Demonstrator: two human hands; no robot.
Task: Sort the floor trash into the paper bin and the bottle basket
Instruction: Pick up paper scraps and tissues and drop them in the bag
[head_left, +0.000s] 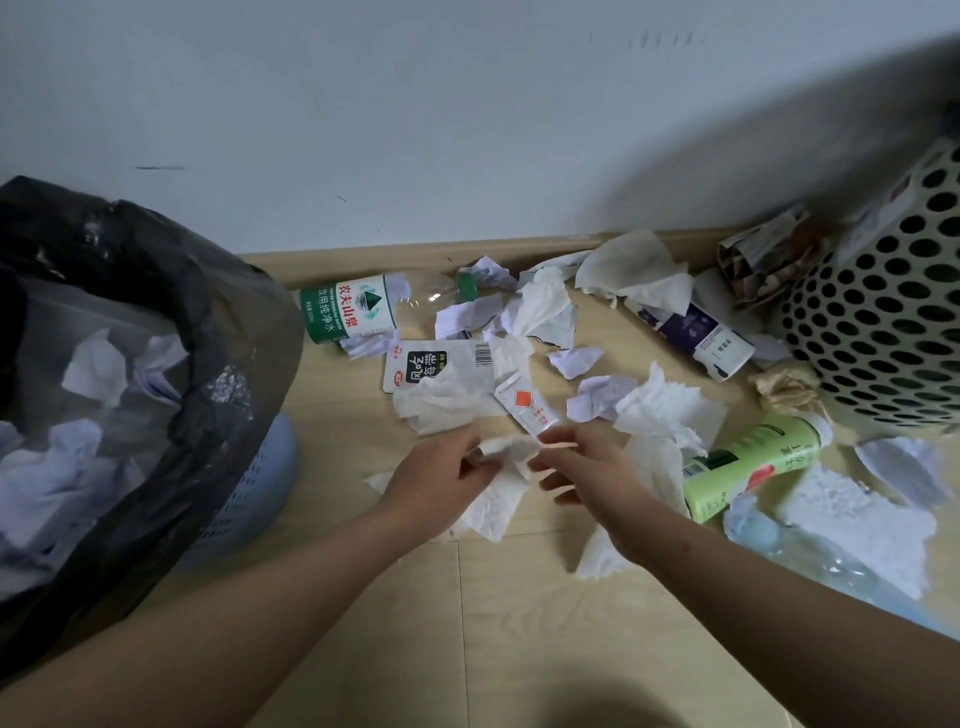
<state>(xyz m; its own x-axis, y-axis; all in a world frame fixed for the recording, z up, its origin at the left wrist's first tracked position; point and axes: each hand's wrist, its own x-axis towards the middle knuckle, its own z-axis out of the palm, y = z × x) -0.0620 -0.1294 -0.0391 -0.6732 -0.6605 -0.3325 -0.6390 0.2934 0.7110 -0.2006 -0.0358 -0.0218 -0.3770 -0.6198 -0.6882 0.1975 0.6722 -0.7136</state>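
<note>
My left hand (441, 475) grips a crumpled white tissue (498, 488) that hangs between both hands over the wooden floor. My right hand (587, 467) pinches a white packet with an orange square (524, 405) at its lower end. The paper bin (130, 364), lined with a black bag and holding crumpled paper, stands at the left. The perforated bottle basket (883, 322) stands at the right by the wall. A clear water bottle with a green label (363, 309) lies near the wall. A green bottle (748, 462) lies at the right. A purple-and-white bottle (696, 338) lies near the basket.
Several crumpled tissues and paper scraps litter the floor between bin and basket, including a large tissue (665, 410) and a white wrapper with a barcode (441, 364). A crushed clear bottle (810, 561) lies at the lower right. A wall and skirting (415, 249) close off the far side.
</note>
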